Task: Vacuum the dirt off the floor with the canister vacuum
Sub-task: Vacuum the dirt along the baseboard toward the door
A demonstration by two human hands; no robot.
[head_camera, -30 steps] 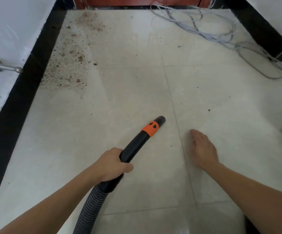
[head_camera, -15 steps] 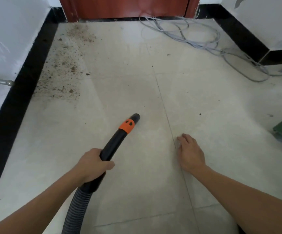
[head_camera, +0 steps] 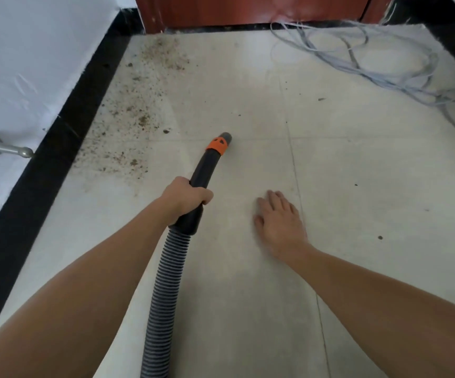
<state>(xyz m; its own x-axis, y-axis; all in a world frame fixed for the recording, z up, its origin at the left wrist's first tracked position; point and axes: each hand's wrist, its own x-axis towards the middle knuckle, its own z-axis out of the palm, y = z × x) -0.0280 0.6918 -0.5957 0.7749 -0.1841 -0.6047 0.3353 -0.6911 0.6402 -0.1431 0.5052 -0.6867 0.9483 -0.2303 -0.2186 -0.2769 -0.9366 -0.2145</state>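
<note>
Where floor (head_camera: 357,268) meets black skirting (head_camera: 57,148) at left, dirt (head_camera: 128,132) spreads, ahead-left of nozzle (head_camera: 222,141), whose axis points forward, slightly right of the patch. Left hand (head_camera: 185,196) clenched round nozzle, nearer the dirt; right hand (head_camera: 280,222) flat on tile, fingers straight. Judged: swing tip left. Cables (head_camera: 357,58) lie by door (head_camera: 248,9).

Two bare arms reach forward: one hand holds, one lies flat.

The left arm (head_camera: 84,290) comes in from the bottom left corner, stretched nearly straight. The left hand (head_camera: 186,197) has its knuckles up, with fingers and thumb wrapped tight round the black tube (head_camera: 205,167). The right arm (head_camera: 384,296) comes in from the bottom right. The right hand (head_camera: 280,222) is palm down, its fingers straight and pointing ahead. It looks a little blurry and does not touch the left hand.
</note>
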